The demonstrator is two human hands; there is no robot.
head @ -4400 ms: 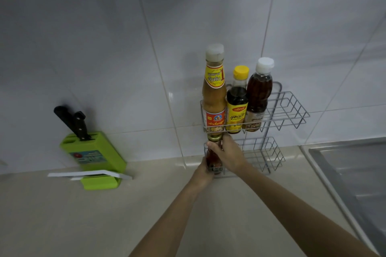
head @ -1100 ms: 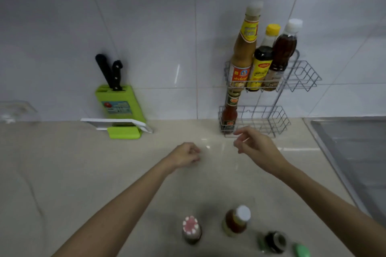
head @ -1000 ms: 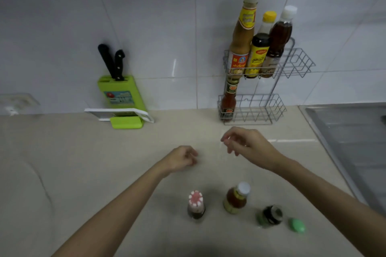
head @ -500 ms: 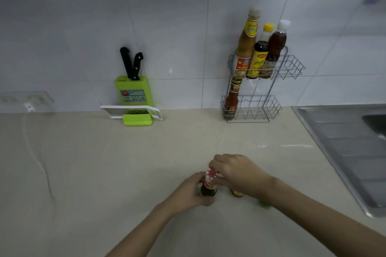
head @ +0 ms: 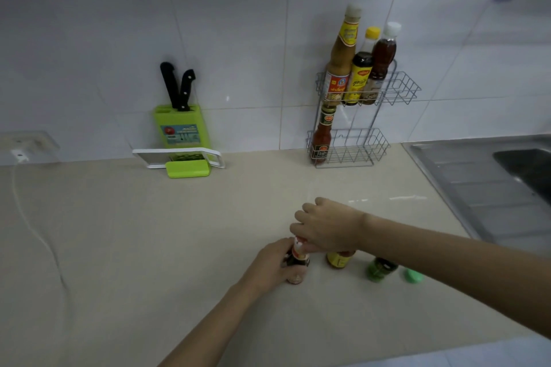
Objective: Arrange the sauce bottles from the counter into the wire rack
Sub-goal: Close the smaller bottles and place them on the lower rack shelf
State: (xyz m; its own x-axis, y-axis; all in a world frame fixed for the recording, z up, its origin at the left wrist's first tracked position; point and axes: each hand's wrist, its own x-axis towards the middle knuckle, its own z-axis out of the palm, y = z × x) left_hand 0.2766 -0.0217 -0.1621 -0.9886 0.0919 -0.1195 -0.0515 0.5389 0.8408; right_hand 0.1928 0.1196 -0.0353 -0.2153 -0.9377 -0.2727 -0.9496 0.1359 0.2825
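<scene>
Both hands on small dark sauce bottle (head: 298,259) standing on tabletop (head: 149,247), low centre: left hand (head: 272,265) fingers wrapped round body, right hand (head: 326,225) fingers closed over cap. Two more bottles (head: 338,259) at its 3 o'clock. Wire rack (head: 357,146) at 12 o'clock by wall: three bottles top tier, red one lower tier

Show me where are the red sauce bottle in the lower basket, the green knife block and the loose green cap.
red sauce bottle (head: 321,140): head view, on its red body.
green knife block (head: 180,128): head view, on its front label.
loose green cap (head: 413,275): head view, on its top.
</scene>
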